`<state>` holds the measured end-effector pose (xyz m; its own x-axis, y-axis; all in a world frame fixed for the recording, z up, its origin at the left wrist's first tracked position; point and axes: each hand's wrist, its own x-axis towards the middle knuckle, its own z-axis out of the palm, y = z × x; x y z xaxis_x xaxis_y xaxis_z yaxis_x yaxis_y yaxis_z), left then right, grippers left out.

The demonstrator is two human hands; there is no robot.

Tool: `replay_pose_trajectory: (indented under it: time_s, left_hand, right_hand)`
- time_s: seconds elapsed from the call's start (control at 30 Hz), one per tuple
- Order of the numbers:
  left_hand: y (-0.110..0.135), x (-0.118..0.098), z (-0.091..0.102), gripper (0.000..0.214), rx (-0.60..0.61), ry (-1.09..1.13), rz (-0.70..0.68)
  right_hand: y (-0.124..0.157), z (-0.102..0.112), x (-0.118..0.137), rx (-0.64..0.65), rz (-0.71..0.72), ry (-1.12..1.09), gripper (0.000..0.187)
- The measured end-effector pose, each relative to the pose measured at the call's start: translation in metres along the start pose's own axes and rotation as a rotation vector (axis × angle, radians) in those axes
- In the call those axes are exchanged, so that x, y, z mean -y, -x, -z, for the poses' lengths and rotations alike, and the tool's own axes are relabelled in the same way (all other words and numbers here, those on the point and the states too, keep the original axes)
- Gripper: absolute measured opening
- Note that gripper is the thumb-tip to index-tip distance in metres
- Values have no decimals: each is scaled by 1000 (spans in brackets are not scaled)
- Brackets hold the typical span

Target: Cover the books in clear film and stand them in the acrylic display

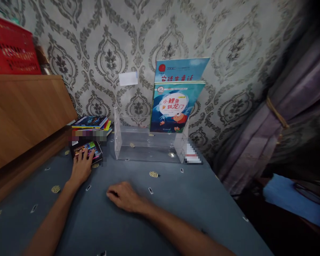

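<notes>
My left hand (81, 166) lies with its fingers spread flat on a dark, colourful book (92, 149) on the blue-grey cloth. Behind that book sits a small stack of books (92, 123). My right hand (125, 196) rests on the cloth with its fingers curled under, and nothing shows in it. A clear acrylic display stand (146, 142) stands against the wall. Two blue picture books (173, 106) lean upright in it, one behind the other.
A wooden cabinet (21, 113) rises at the left with a red crate (12, 48) on top. Patterned wallpaper (109, 46) backs the table. A purple curtain (280, 117) hangs at the right, beside the table's edge (224, 188). A blue item (293, 201) lies lower right.
</notes>
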<state>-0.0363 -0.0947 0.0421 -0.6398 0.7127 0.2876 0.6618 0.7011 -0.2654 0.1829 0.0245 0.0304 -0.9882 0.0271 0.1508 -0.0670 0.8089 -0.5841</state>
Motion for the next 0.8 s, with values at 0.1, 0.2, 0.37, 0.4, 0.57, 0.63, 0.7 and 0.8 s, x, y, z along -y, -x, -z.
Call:
replay_pose_trajectory:
  time_s: [0.1, 0.2, 0.37, 0.4, 0.57, 0.63, 0.7, 0.8]
  left_hand:
    - [14, 2, -2, 72, 77, 40, -38]
    - [27, 7, -8, 70, 183, 103, -116]
    - [23, 29, -19, 65, 329, 298, -233]
    - [16, 34, -20, 62, 337, 347, -230]
    - [-27, 41, -28, 66, 208, 365, 50]
    - [-36, 36, -32, 70, 181, 328, 152]
    - [-39, 31, -38, 69, 184, 306, 211]
    - [-35, 28, -44, 65, 186, 299, 214]
  right_hand:
    - [0, 1, 1, 10, 10, 9, 19]
    - [0, 2, 2, 14, 24, 4, 18]
    - [1, 2, 1, 11, 24, -21, 17]
    - [1, 2, 1, 15, 22, -25, 17]
    - [1, -1, 0, 12, 2, 1, 18]
    - [1, -2, 1, 11, 4, 11, 19]
    - [1, -1, 2, 17, 6, 9, 21]
    - [2, 1, 4, 26, -23, -4, 22]
